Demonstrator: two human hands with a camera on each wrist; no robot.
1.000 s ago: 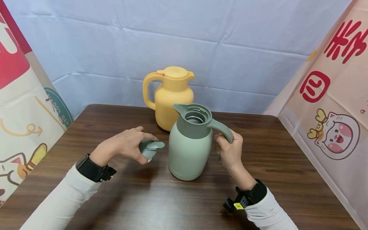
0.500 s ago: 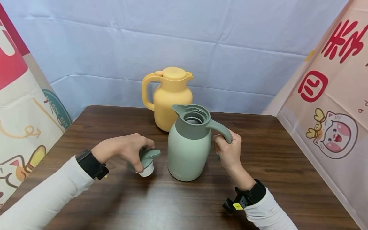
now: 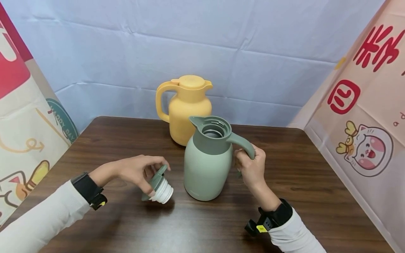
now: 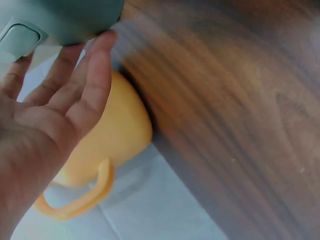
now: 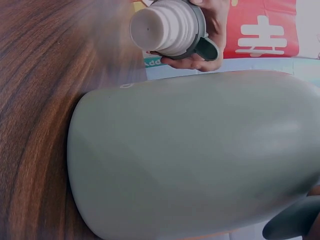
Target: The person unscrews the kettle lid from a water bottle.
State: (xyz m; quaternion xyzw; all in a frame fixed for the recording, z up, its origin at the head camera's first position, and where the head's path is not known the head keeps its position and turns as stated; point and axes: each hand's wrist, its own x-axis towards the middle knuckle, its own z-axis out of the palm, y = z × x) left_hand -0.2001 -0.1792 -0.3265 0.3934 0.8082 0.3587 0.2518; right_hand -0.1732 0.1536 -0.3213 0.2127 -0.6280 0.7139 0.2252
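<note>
The left hand point(image 3: 136, 172) pinches the tilted stopper point(image 3: 162, 189), left of the green jug point(image 3: 207, 172) (mouth point(image 3: 212, 132) uncovered); the right hand point(image 3: 254, 163) grips the jug's handle point(image 3: 242, 140). A secure pinch and a steady jug should serve best.

Soft glare and blurry shadows mark the table point(image 3: 202, 225).

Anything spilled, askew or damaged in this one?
Nothing looks spilled or damaged. The green thermos jug and yellow thermos jug both stand upright. Only the stopper lid is askew, held tilted in the left hand, leaving the green thermos jug's mouth uncovered.
</note>
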